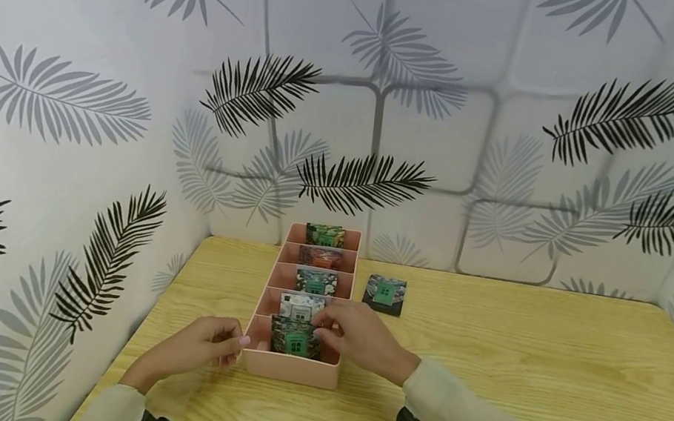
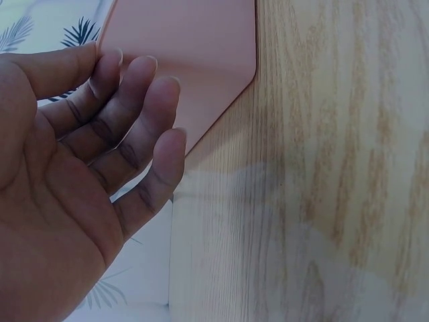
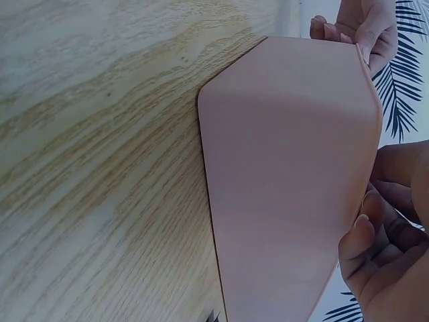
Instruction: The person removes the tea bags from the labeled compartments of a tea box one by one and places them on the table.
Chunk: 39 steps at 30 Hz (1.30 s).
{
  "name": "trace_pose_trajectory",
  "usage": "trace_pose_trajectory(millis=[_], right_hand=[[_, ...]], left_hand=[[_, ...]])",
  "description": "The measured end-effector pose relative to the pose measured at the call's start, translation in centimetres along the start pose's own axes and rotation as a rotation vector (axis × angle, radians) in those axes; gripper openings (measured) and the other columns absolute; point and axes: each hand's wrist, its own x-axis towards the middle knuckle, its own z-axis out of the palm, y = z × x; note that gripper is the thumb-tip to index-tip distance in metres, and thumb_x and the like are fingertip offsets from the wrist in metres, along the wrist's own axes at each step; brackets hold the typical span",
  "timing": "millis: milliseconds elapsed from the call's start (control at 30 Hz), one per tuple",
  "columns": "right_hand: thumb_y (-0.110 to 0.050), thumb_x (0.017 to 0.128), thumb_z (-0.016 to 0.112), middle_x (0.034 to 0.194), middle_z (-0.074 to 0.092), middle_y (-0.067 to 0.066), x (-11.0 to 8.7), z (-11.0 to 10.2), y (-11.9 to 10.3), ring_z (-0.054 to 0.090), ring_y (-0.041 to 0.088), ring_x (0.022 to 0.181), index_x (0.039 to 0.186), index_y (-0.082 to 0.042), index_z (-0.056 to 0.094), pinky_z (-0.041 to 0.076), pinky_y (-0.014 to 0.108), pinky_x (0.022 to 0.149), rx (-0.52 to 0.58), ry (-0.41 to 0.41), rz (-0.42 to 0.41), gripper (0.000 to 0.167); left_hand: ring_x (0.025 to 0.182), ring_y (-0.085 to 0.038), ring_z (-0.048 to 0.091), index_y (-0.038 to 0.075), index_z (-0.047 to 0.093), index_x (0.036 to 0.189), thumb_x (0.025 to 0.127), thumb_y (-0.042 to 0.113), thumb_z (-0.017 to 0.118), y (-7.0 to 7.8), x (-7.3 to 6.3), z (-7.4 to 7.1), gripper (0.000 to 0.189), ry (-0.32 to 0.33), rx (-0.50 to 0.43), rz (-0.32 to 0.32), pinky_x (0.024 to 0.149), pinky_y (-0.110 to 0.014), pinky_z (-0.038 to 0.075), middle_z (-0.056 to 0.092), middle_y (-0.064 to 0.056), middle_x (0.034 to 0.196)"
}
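Observation:
A long pink divided box (image 1: 290, 369) stands on the table, with small printed sachets upright in its compartments. In the nearest compartment is a dark sachet (image 1: 294, 338) with a green label. My right hand (image 1: 359, 335) reaches over the box's right wall and pinches this sachet at its upper right corner. In the right wrist view the curled fingers of the right hand (image 3: 395, 235) overlap the rim, and the sachet is hidden behind the wall. My left hand (image 1: 201, 345) pinches the box's near left rim between thumb and index finger; its other fingers (image 2: 164, 154) are loosely bent beside the wall.
Behind the near sachet, a white sachet (image 1: 301, 306), a dark speckled one (image 1: 316, 283), a red one (image 1: 319, 258) and a green-yellow one (image 1: 325, 235) stand in the farther compartments. Another dark sachet (image 1: 384, 294) lies right of the box. A leaf-patterned curtain (image 1: 431, 137) borders the table (image 1: 517, 378).

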Motion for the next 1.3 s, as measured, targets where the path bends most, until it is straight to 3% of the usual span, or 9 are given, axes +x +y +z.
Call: trace_pose_trajectory(millis=[700, 933, 1300], right_hand=[[-0.017, 0.095, 0.077, 0.093, 0.069, -0.008, -0.3, 0.4, -0.6, 0.062, 0.003, 0.08, 0.105, -0.016, 0.072, 0.053, 0.021, 0.068, -0.013, 0.066, 0.06, 0.011], [-0.016, 0.093, 0.08, 0.094, 0.07, -0.007, -0.2, 0.5, -1.0, 0.064, 0.004, 0.082, 0.102, -0.015, 0.072, 0.055, 0.023, 0.074, -0.028, 0.075, 0.042, 0.012], [-0.011, 0.091, 0.081, 0.093, 0.07, -0.006, -0.3, 0.7, -1.2, 0.064, 0.004, 0.081, 0.101, -0.014, 0.073, 0.056, 0.024, 0.074, -0.045, 0.077, 0.023, 0.013]], left_hand=[[0.08, -0.049, 0.064, -0.005, 0.062, 0.097, 0.109, 0.034, 0.054, -0.1, -0.1, 0.1, 0.042, 0.007, -0.003, 0.001, 0.07, -0.047, 0.057, 0.066, -0.025, 0.089], [0.08, -0.049, 0.064, -0.007, 0.062, 0.098, 0.109, 0.034, 0.053, -0.1, -0.1, 0.1, 0.043, 0.004, -0.008, 0.005, 0.071, -0.048, 0.057, 0.066, -0.027, 0.091], [0.079, -0.048, 0.065, -0.004, 0.063, 0.098, 0.109, 0.034, 0.054, -0.2, -0.1, 0.0, 0.041, 0.004, -0.001, 0.008, 0.07, -0.048, 0.057, 0.067, -0.02, 0.087]])
